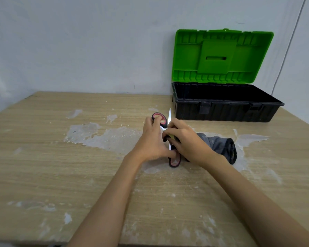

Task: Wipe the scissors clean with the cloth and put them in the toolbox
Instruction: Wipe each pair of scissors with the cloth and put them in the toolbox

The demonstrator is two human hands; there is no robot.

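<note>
The left hand (pixel 151 139) holds the scissors (pixel 165 136) by their black-and-pink handles, a finger through the far loop and the thumb at the near one, so the handles are spread wide. The right hand (pixel 183 139) grips the dark grey cloth (pixel 219 147), fingers curled at the pivot. One bare blade points away toward the wall, near the toolbox (pixel 225 107), which stands open, green lid up. No writing is legible. All sit on the paint-stained wooden table (pixel 78 166).
</note>
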